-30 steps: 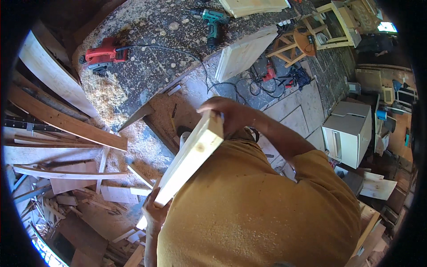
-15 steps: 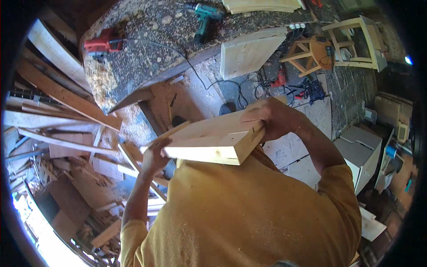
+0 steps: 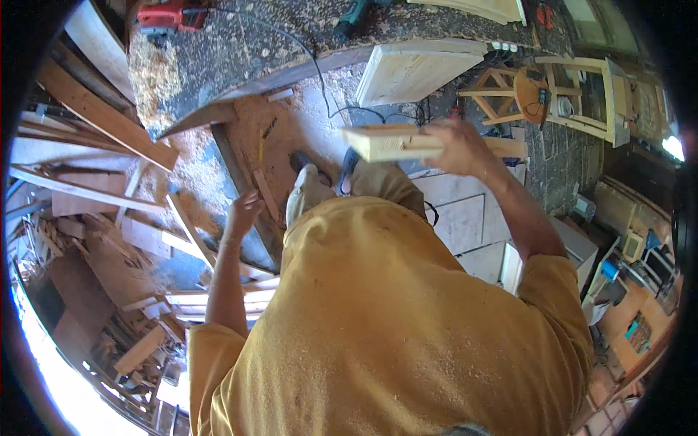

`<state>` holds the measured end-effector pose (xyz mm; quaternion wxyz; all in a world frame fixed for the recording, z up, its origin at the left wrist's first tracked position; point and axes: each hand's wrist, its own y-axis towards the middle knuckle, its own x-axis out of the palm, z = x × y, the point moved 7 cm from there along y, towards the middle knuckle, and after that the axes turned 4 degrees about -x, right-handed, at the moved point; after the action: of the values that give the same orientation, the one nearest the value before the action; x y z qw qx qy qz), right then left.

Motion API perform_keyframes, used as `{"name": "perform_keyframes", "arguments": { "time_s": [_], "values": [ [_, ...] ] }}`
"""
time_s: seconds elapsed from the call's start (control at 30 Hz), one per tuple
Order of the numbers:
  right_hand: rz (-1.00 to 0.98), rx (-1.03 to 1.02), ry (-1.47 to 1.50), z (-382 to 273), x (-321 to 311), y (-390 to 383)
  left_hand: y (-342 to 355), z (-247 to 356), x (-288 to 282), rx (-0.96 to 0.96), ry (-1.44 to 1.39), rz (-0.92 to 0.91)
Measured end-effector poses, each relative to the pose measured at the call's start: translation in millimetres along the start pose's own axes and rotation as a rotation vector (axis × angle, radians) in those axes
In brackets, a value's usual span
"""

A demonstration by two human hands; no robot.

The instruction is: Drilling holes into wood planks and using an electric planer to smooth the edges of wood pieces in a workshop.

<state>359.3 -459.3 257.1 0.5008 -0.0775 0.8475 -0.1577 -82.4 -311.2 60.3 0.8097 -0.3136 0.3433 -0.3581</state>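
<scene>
My right hand [image 3: 462, 147] is closed around a pale wooden board [image 3: 389, 149], out in front of my body and to the right. The board is seen nearly edge-on, and the hand hides part of it. My left hand [image 3: 245, 214] is off the board at the left of my body, its fingers loosely bent and apart with nothing in them. Below that hand, narrow timber strips lie at an angle on the floor.
A dark workbench [image 3: 247, 54] strewn with shavings carries a red power tool [image 3: 171, 16] and a teal drill [image 3: 354, 18]. Pale panels [image 3: 414, 73] lean against its front. A round-topped stool [image 3: 531, 94] and cables are at the right; planks [image 3: 105, 112] and offcuts crowd the left.
My left hand has let go of the board and dropped away to the left. My right hand now carries the board alone, a little farther forward. The view has shifted.
</scene>
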Motion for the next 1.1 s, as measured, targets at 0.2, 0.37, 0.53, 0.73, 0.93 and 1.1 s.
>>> {"name": "perform_keyframes", "arguments": {
  "time_s": [0.2, 0.37, 0.53, 0.73, 0.93, 1.1],
  "values": [
    [-0.104, 0.013, -0.017, 85.6, 11.5, 54.1, -83.9, -132.2, -4.3, -0.065, 0.305, 0.31],
    [-0.284, 0.037, -0.02, 185.2, 53.5, 110.3, -179.2, -131.1, 96.9, -0.375, -0.413, 0.478],
    [-0.403, 0.119, -0.053, 255.1, 87.7, 148.1, -228.5, -58.4, 206.7, -0.545, -0.658, 0.511],
    [0.039, -0.041, -0.218, 258.6, 75.8, 164.8, -171.5, 230.7, 153.5, -0.013, -0.762, 0.356],
    [0.169, -0.346, -0.167, 194.7, 35.5, 128.2, -230.8, 498.4, 96.7, 1.293, -1.2, -0.223],
    [0.125, -0.247, -0.064, 194.8, 75.6, 92.2, -281.7, 488.7, 48.0, 1.583, -0.89, -0.172]
  ]
}}
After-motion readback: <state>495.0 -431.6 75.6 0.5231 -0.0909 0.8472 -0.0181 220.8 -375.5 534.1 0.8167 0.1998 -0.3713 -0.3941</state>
